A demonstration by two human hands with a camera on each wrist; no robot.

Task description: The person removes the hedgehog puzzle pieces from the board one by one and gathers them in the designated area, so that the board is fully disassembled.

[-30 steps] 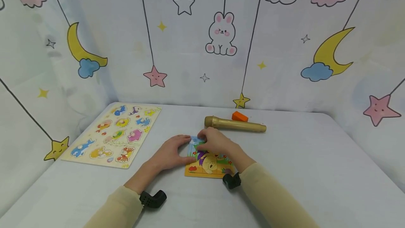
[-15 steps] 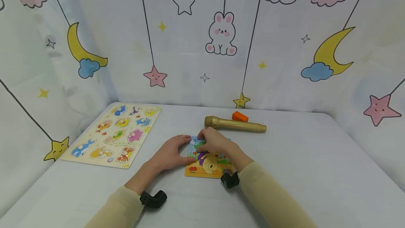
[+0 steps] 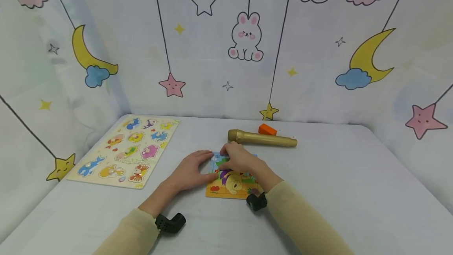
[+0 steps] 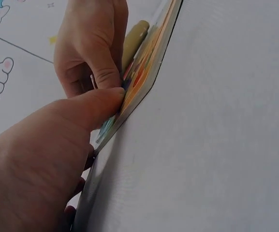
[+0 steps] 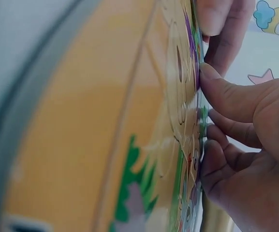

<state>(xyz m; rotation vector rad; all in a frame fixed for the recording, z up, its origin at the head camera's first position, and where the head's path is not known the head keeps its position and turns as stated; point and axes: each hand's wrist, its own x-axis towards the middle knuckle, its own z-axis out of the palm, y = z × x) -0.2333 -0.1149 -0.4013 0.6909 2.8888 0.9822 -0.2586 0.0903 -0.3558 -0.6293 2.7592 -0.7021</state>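
A small picture jigsaw puzzle [image 3: 231, 184] with a yellow animal and an orange lower border lies flat on the white table. My left hand [image 3: 189, 172] rests at its left side, thumb extended over the edge and fingers spread toward the far corner; in the left wrist view the left thumb [image 4: 93, 104] presses on the board's rim. Over the puzzle's upper left part, my right hand [image 3: 240, 158] has its fingers curled down. Between the right thumb [image 5: 231, 96] and fingers, a small green puzzle piece [image 5: 204, 116] stands slightly proud of the surface, mostly hidden by the fingers.
A gold toy microphone [image 3: 263, 138] lies just beyond the puzzle, with an orange block [image 3: 267, 129] behind it. At the left lies a cream board [image 3: 129, 150] with sea-animal pictures. A patterned cloth [image 3: 318, 101] hangs along the table's back edge.
Both hands keep their places on the puzzle; the right wrist and forearm have shifted slightly left. The head view has turned a little, so the whole scene sits slightly further left.
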